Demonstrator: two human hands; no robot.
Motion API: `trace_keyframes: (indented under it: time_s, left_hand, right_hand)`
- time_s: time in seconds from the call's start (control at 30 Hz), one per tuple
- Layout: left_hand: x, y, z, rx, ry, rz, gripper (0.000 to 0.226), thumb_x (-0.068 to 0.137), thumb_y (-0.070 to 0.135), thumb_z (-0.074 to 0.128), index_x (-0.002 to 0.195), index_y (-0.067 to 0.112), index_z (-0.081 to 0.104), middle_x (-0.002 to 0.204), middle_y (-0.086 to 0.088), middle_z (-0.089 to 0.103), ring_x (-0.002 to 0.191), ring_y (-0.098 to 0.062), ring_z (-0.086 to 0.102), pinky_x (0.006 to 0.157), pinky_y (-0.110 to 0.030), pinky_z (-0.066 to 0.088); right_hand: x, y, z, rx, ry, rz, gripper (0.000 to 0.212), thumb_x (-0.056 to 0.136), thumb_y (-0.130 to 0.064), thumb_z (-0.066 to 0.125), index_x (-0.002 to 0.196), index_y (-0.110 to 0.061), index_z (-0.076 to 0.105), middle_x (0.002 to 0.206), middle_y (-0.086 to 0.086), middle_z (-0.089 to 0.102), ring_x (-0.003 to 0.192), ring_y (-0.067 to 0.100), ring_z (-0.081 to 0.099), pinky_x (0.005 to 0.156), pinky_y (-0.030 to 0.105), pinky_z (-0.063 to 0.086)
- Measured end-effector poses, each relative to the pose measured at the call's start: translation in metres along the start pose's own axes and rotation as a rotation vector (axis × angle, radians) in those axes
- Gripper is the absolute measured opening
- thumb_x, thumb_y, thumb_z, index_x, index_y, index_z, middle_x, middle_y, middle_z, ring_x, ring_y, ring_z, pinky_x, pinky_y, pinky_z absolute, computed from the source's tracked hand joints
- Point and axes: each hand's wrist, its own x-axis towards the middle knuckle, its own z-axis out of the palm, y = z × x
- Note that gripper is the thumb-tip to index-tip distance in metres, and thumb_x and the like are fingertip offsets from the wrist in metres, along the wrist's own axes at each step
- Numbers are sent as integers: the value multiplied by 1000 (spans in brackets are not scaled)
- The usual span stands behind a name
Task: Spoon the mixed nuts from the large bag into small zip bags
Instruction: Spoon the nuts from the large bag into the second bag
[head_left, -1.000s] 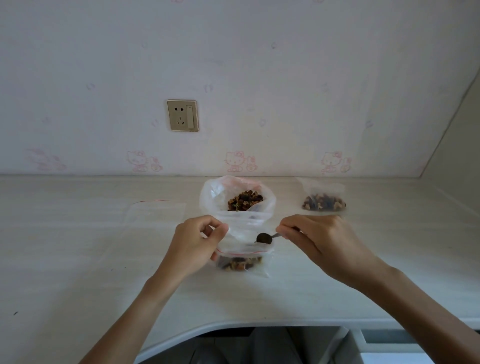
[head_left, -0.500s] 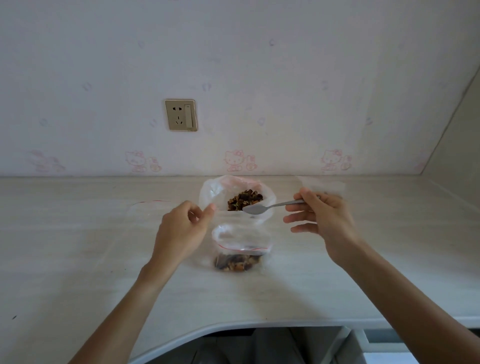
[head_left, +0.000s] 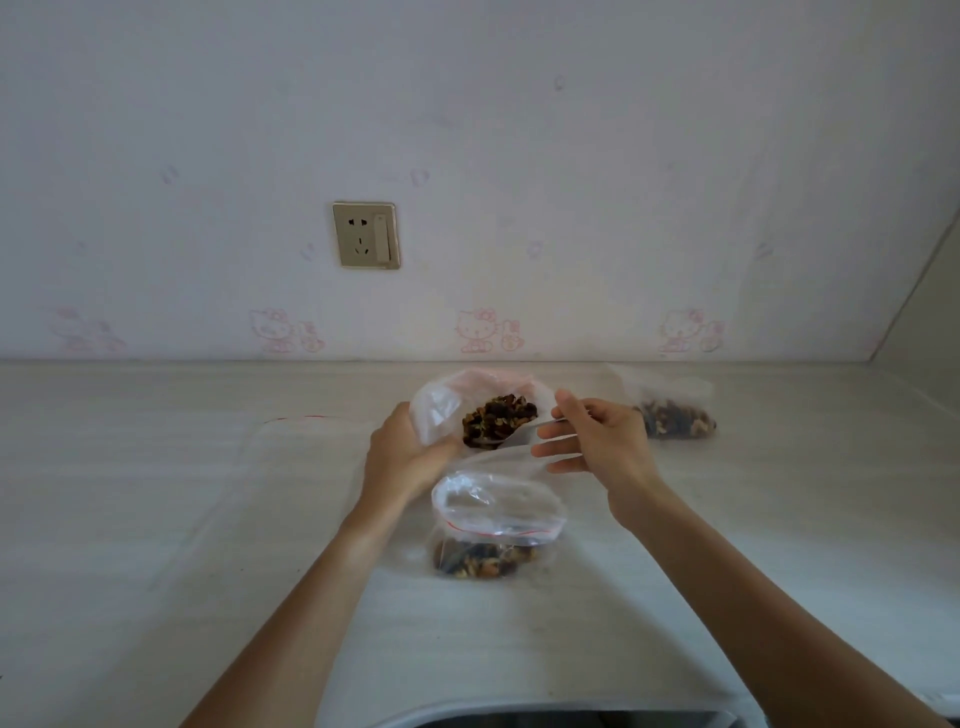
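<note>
While the left hand (head_left: 402, 457) cups and grips the near-left side of the large bag (head_left: 441, 410), the right hand (head_left: 597, 441) pinches the spoon (head_left: 524, 428) handle, bowl dipped into the mixed nuts (head_left: 498, 418). Both grips are closed: left on the bag wall, right on the spoon, its lower fingers spread loose. Large bag sits mid-counter (head_left: 156, 519), mouth toward the camera. Just in front stands the open small zip bag (head_left: 498, 519), part filled, red zip line visible, untouched by either hand. 1 filled small bag (head_left: 675, 415) lies behind the right hand, and 1 flat empty zip bag (head_left: 311, 431) lies to the left.

Step judged: scooping a load. Risks: the small bag is unsupported and its mouth is floppy, so it could slump or tip when the spoon arrives, spilling nuts on the counter. An overfilled spoon could drop pieces across the gap between bags. Loosening the left grip could collapse the large bag's mouth onto the spoon.
</note>
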Motion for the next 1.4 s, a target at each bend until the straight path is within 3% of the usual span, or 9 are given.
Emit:
trace_keyframes:
  time_s: [0.2,0.33,0.47,0.63,0.83,0.97,1.17,1.3,1.4]
  left_hand:
    - [0,0,2,-65,15,16,43,75,19,87,113,22,66,103,5,72,99,-18,69,88,-42,59]
    - [-1,0,3,-87,36,29,37,80,21,85,113,23,66,102,8,71,95,-12,69,83,-36,60]
    - [-2,0,3,-88,43,43,31,82,19,81,106,28,64,99,9,70,93,-11,68,77,-31,58]
    - [-3,-1,1,-80,4,56,35,80,10,79,109,24,65,102,5,74,97,-14,71,82,-38,62]
    - [-2,1,-2,-80,1,43,37,77,8,79,109,22,66,101,5,73,96,-17,72,82,-41,61]
    - [-4,0,-1,-92,-28,55,39,77,7,79,111,22,66,103,4,74,99,-17,72,84,-40,61]
    - [-3,0,1,-109,-49,90,40,78,12,83,113,21,67,103,4,74,96,-16,72,85,-38,61]
    - [-2,0,3,-113,-13,120,24,87,25,80,107,24,67,94,6,72,77,-1,69,56,-14,51]
    - [-2,0,6,-143,14,144,10,94,28,72,102,29,66,90,6,71,69,9,66,48,-8,46]
  right_hand:
    - [-1,1,-3,-21,-139,-50,13,95,-17,74,95,-5,77,86,13,80,80,27,79,59,30,63]
    - [1,-1,-2,-60,-74,-111,13,98,-13,69,93,-4,76,79,11,79,76,26,78,59,30,63]
    - [4,1,-4,-252,9,-281,12,99,-16,68,89,-15,74,72,0,78,73,16,77,62,26,63]
    - [3,8,1,-456,-15,-434,12,98,-14,68,88,-17,75,78,-6,77,77,8,74,77,41,63]
    - [0,14,-5,-463,40,-489,13,99,-17,67,89,-24,71,78,-11,76,78,4,73,76,40,63]
    - [3,10,-2,-354,130,-410,15,102,-25,64,88,-23,69,72,-5,77,74,10,75,77,39,64]
    - [5,1,4,-307,48,-236,17,100,-14,65,84,-16,71,69,5,77,71,18,76,73,33,65]
    - [6,-4,2,-301,35,-179,15,99,-11,66,86,-9,73,69,6,77,70,20,77,70,32,65]
    - [8,-5,3,-348,67,-215,13,99,-10,66,88,-8,73,70,7,76,68,19,76,72,35,66]
